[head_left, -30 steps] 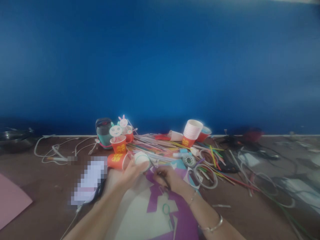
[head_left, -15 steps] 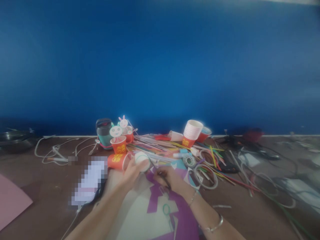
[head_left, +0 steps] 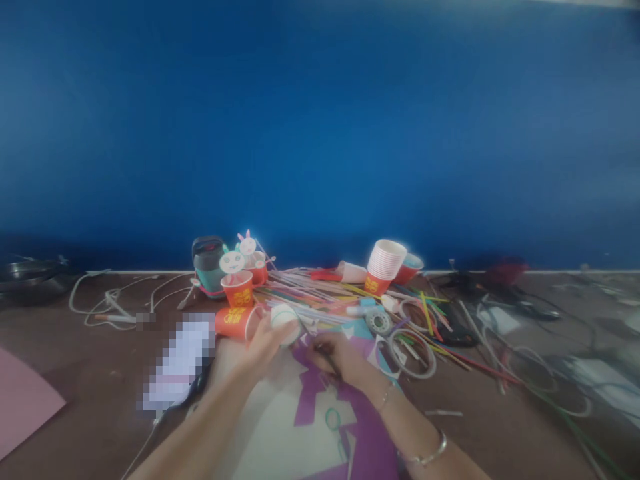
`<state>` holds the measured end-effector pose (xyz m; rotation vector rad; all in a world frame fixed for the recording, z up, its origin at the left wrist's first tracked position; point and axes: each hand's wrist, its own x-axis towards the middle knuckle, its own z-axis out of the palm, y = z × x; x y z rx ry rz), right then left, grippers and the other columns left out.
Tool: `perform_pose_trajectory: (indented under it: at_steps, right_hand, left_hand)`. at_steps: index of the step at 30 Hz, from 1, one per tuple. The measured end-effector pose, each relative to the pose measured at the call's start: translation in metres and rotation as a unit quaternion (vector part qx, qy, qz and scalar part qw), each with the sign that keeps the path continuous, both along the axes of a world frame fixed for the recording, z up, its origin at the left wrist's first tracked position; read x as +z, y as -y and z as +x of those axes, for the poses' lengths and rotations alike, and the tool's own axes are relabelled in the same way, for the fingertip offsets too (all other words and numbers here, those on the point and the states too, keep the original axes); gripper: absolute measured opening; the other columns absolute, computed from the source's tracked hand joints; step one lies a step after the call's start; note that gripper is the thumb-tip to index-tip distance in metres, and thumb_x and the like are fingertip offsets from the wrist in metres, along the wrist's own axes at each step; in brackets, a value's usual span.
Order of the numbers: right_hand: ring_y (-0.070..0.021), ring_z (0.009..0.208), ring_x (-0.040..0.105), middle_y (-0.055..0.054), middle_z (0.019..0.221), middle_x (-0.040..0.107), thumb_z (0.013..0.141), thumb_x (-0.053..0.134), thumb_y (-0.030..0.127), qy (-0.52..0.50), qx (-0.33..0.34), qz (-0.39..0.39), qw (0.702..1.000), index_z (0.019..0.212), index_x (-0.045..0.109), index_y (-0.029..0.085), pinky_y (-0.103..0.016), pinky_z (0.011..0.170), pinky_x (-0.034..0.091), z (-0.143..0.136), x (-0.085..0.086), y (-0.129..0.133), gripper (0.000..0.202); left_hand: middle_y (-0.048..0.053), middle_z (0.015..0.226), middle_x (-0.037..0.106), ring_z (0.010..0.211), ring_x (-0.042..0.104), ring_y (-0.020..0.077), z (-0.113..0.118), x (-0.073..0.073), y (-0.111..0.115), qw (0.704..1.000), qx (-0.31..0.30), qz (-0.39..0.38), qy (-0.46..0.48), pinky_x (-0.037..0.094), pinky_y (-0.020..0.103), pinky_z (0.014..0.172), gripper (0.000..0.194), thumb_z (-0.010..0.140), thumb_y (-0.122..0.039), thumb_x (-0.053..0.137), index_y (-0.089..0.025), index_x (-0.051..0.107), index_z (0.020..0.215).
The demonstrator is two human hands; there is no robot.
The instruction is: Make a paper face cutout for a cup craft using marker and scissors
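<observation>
My left hand (head_left: 267,343) is closed on a white paper disc (head_left: 285,323) with a green rim line. Close by on the right, my right hand (head_left: 335,359) is closed around a dark, thin tool (head_left: 325,361), perhaps scissors; its tip points up-left toward the disc. Beneath both hands lie cut pieces of purple paper (head_left: 373,427) on a pale sheet (head_left: 273,427). An orange cup (head_left: 235,323) lies on its side just left of my left hand. Behind it an orange cup (head_left: 237,291) stands upright, holding a rabbit face (head_left: 233,262).
Many coloured sticks (head_left: 305,291) spread across the back. A cup stack (head_left: 385,265) stands behind them. A tape roll (head_left: 379,321) and a clear ring (head_left: 413,353) lie right of my hands. A blurred phone (head_left: 177,365), a teal-and-grey container (head_left: 209,268) and cables are left.
Both hands stay almost in place. The disc and my left hand have shifted very slightly, and my right hand has turned a little.
</observation>
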<state>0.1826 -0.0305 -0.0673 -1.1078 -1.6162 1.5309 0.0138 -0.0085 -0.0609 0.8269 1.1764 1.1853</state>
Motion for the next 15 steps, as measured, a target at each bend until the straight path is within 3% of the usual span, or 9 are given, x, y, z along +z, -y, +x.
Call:
perform_pose_trajectory:
  at_steps: [9,15]
  right_hand:
    - [-0.0064,0.041,0.031,0.005,0.048,0.039,0.073,0.055,0.028,0.05,0.01,0.088,0.995,0.058,0.048,0.018,-0.019,0.038,0.023,0.0002,0.0044,-0.0001,0.019]
    - [-0.0063,0.041,0.029,0.007,0.048,0.036,0.073,0.058,0.03,0.026,0.019,0.066,0.997,0.06,0.05,0.018,-0.02,0.038,0.024,0.0013,0.0027,0.0002,0.019]
  left_hand:
    - [-0.001,0.062,0.06,0.057,0.057,0.0142,-0.0014,-0.004,-0.0003,1.0,-0.001,0.001,0.011,0.042,0.023,0.052,0.03,0.053,-0.028,0.077,-0.017,0.062,0.076]
    - [-0.001,0.064,0.061,0.056,0.057,0.014,-0.0021,-0.005,-0.001,1.0,-0.007,-0.004,0.013,0.044,0.024,0.054,0.033,0.055,-0.029,0.076,-0.016,0.062,0.082]
